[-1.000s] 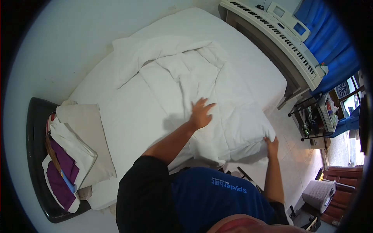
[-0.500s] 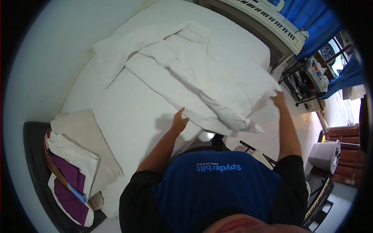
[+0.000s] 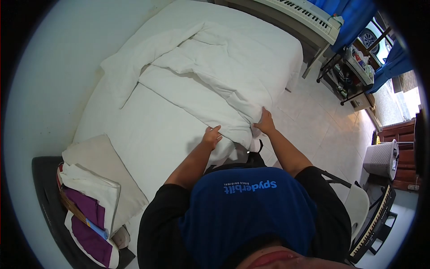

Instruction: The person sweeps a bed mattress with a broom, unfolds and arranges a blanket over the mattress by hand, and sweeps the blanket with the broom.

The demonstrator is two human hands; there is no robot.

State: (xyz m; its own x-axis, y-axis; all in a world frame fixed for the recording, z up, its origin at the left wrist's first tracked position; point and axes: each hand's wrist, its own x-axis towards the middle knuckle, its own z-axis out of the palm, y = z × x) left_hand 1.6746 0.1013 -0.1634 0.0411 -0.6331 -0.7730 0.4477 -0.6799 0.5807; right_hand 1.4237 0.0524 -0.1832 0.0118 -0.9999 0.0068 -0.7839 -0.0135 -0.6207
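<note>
A white duvet [image 3: 210, 96] lies in long folds across the bed, its near end gathered close to my body. My right hand [image 3: 266, 122] grips the right edge of this near end, with the thumb toward the folds and the fingers along the side. At the duvet's near left edge is my left hand [image 3: 212, 137], its fingers apart and the index finger stretched toward the cloth. The fingertips of my left hand are at the fold, but whether they press on it I cannot tell. A white sheet [image 3: 148, 121] covers the mattress beneath.
On the left, a beige pillow [image 3: 92, 157], folded white cloth [image 3: 96, 188] and purple cloth [image 3: 83, 224] lie by the dark headboard [image 3: 42, 193]. A keyboard [image 3: 304, 15], trolley [image 3: 345, 76], basket [image 3: 380, 159] and white chair [image 3: 358, 206] stand to the right.
My right hand has come inward from the far right, folding the duvet's outstretched right side back over itself. My left hand has stayed near the same edge.
</note>
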